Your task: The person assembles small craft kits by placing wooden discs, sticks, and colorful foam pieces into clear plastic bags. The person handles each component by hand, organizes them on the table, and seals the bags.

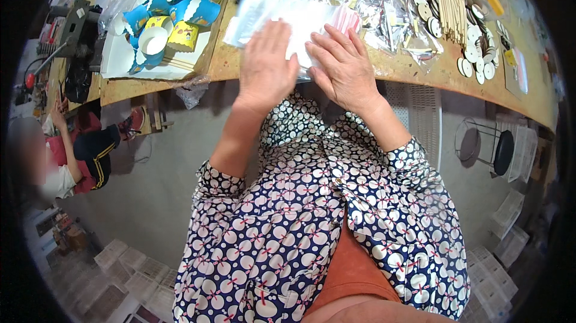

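A stack of clear plastic zip bags lies at the table's near edge, with red-striped edges on its right. My left hand rests flat over the left part of the stack, fingers stretched out and slightly blurred. On the right part lies my right hand, palm down with its fingers spread. Neither hand grips anything that I can see. What is under the palms is hidden.
Blue and yellow paper cups fill a white box at the left. Small plastic packets, wooden sticks and round discs lie to the right. A person sits at far left; a stool stands right.
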